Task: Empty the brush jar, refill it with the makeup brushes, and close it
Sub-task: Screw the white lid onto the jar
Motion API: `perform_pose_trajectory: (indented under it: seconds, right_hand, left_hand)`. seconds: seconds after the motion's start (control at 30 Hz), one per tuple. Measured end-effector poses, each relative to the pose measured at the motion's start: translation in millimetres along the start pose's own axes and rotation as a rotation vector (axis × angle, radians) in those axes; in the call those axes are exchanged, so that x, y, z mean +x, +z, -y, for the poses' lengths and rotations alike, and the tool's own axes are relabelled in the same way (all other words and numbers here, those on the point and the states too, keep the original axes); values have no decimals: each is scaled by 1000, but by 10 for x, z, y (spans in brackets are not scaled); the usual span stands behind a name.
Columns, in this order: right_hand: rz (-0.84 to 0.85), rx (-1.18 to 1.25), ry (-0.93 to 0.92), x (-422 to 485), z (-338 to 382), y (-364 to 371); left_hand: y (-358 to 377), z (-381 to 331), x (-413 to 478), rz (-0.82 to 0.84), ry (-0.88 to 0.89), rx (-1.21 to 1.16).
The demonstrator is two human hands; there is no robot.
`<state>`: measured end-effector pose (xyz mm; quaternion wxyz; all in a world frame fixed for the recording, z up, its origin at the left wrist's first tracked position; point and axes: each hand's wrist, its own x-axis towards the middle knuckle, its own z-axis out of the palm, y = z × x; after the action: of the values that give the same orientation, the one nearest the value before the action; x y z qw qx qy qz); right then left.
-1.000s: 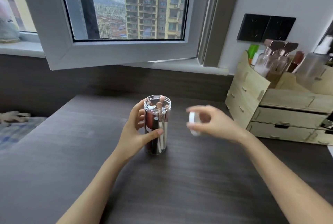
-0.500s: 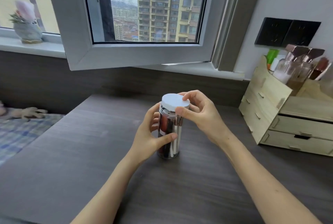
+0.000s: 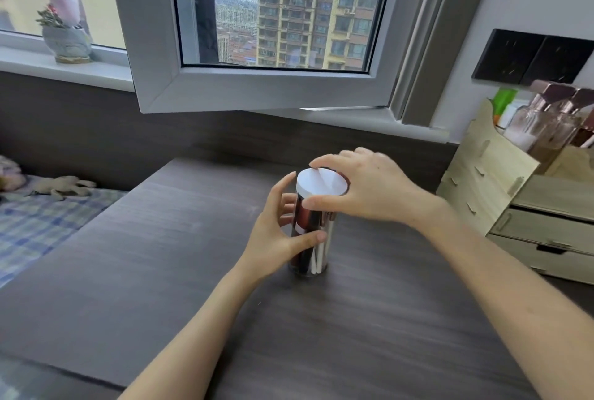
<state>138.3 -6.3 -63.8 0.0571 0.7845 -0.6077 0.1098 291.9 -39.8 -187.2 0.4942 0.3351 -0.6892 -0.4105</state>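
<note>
A clear brush jar (image 3: 309,258) stands upright on the dark wooden table (image 3: 193,287), with makeup brushes (image 3: 316,259) inside, white and dark handles showing through the wall. A white round lid (image 3: 322,183) sits on the jar's mouth. My left hand (image 3: 279,232) wraps the jar's body from the left, thumb across the front. My right hand (image 3: 366,189) grips the lid's rim from the right, thumb in front and fingers behind it.
A pale wooden drawer organiser (image 3: 527,206) with bottles (image 3: 546,123) on top stands at the table's right. An open window sash (image 3: 257,87) hangs over the table's far edge. A checked bed (image 3: 38,226) with a soft toy (image 3: 61,186) lies to the left.
A second ago my right hand held the lid apart from the open jar. It set the lid on the jar's mouth and now grips it from above, wrist turned further.
</note>
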Motion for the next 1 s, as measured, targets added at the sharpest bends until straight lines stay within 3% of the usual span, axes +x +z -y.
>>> perform_pose_trajectory:
  seconds: [0.07, 0.2, 0.27, 0.33, 0.4, 0.47, 0.53, 0.6, 0.9, 1.0]
  right_hand:
    - [113, -195, -10, 69, 46, -112]
    - [284, 148, -32, 76, 101, -289]
    - [171, 56, -28, 56, 127, -319]
    - [-46, -88, -28, 36, 158, -340]
    - [-148, -82, -35, 24, 158, -343]
    - [-70, -41, -59, 32, 113, -310]
    - [118, 90, -80, 35, 64, -245]
    - [172, 161, -99, 40, 24, -173]
    - [-69, 246, -42, -33, 9, 113]
    - [-107, 584, 63, -180, -33, 298]
  left_hand:
    - [1, -4, 3, 0, -2, -7]
    - [-6, -3, 11, -1, -3, -13]
    - [-4, -12, 14, 1, -9, -17]
    - [0, -19, 13, 1, -14, -14]
    - [-4, -19, 12, 1, -14, -11]
    - [-7, -10, 12, 11, -13, -15]
    - [-6, -1, 5, 16, -9, -23]
    - [-4, 1, 3, 8, -8, -30]
    - [9, -57, 1, -4, -16, -70]
    - [17, -84, 14, -18, -17, -69]
